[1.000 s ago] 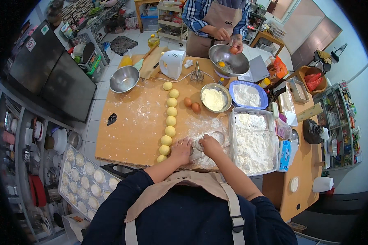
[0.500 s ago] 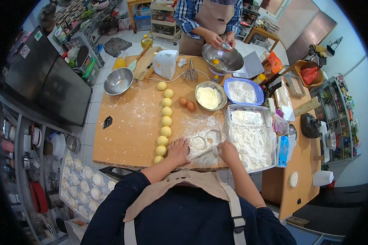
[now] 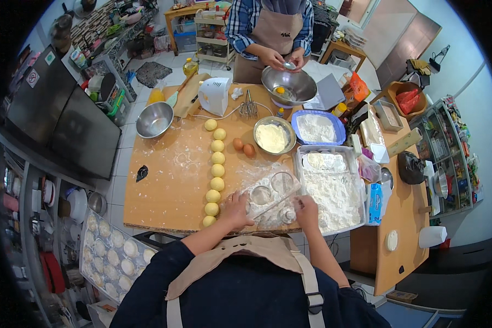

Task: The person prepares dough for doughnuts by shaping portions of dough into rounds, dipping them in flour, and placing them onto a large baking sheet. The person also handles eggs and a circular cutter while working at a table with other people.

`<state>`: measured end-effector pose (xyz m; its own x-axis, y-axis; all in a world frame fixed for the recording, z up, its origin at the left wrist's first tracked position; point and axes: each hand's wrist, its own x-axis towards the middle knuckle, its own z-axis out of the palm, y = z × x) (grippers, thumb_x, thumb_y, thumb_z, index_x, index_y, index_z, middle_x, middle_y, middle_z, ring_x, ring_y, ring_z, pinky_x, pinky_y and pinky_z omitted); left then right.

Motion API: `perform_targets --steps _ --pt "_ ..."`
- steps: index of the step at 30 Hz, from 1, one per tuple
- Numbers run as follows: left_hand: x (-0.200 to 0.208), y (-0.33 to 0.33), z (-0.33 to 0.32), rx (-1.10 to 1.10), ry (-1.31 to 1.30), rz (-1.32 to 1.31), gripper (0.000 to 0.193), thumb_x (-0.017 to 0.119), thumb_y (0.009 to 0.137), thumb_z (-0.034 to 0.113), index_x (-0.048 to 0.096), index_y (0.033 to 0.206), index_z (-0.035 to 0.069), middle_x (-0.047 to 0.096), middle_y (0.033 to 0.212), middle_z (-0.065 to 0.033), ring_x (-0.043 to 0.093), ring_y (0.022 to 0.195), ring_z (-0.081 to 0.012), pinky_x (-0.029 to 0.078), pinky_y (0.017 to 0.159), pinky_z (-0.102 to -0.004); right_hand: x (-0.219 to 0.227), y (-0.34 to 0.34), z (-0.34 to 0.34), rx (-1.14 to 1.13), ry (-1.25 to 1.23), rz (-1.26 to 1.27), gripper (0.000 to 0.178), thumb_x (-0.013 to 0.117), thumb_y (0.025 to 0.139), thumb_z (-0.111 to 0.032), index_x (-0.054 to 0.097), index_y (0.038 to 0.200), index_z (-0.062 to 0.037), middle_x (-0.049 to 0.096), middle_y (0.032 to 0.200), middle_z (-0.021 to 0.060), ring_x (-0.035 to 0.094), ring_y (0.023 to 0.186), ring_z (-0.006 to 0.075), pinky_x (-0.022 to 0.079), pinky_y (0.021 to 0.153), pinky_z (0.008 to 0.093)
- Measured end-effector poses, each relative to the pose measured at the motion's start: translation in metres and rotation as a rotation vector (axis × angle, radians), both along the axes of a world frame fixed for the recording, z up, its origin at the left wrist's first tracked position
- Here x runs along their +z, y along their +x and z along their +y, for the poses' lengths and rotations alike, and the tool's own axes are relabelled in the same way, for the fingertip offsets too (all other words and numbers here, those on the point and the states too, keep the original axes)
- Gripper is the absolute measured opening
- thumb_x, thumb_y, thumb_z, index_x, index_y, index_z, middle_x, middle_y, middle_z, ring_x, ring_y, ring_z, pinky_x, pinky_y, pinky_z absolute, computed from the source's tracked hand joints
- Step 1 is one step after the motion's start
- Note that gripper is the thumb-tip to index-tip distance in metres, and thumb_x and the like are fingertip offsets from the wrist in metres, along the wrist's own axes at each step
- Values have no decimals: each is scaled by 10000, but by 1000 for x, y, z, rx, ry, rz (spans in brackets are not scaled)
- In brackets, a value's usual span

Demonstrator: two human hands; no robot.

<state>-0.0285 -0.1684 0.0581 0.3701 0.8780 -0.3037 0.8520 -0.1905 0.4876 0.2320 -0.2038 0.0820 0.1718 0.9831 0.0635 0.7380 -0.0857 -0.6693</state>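
My left hand (image 3: 236,212) is on the left end of a flat, clear, flour-dusted plastic mould (image 3: 273,198) with round rings, its fingers curled over the edge. At the mould's right edge my right hand (image 3: 306,212) is closed, fingertips pressed together; what it pinches is too small to make out. White flour lies under and around the mould. To the left runs a line of yellow dough balls (image 3: 217,170). Beyond the mould sit two brown eggs (image 3: 244,147). Right of my right hand stands a clear tub (image 3: 297,164) of flour.
Across the table a co-worker's hands (image 3: 283,59) hold something pale over a steel bowl (image 3: 268,85). A bowl of pale yellow mixture (image 3: 274,135), a blue tub (image 3: 342,131), a white mixer (image 3: 214,95) and another steel bowl (image 3: 155,120) stand around. A tray of dough rounds (image 3: 115,254) is lower left.
My left fingers have gone from spread flat to curled at the mould's edge. My right hand has come slightly nearer to me. The view has shifted a little; the co-worker still holds hands over the bowl.
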Motion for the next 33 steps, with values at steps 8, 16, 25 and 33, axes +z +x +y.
perform_targets --steps 8,16,25,33 --pt "30 -28 -14 256 52 -387 1081 862 549 310 259 1393 5 367 1347 -231 351 1282 -372 305 1081 -423 -38 -18 38 232 -27 -32 206 589 838 -78 656 1020 -7 648 1019 192 620 912 343 495 796 383" --pt "38 -38 -33 460 101 -325 1046 857 572 300 267 1377 -11 381 1338 -230 354 1277 -375 312 1074 -432 -54 -63 78 717 -184 -250 319 529 805 -12 579 1117 29 561 1199 217 545 1101 370 443 952 419" --pt "27 -8 -47 509 53 -203 1038 839 589 364 278 1373 -21 366 1357 -238 346 1288 -377 308 1073 -443 -44 -33 74 735 -231 -38 231 625 681 5 633 909 -30 605 1062 211 574 1001 366 466 835 418" --pt "0 29 -39 420 2 31 1073 841 578 416 269 1402 34 312 1412 -243 300 1331 -382 308 1078 -461 -21 27 57 397 -144 205 203 633 699 58 607 888 -13 657 828 126 647 760 234 501 690 334"
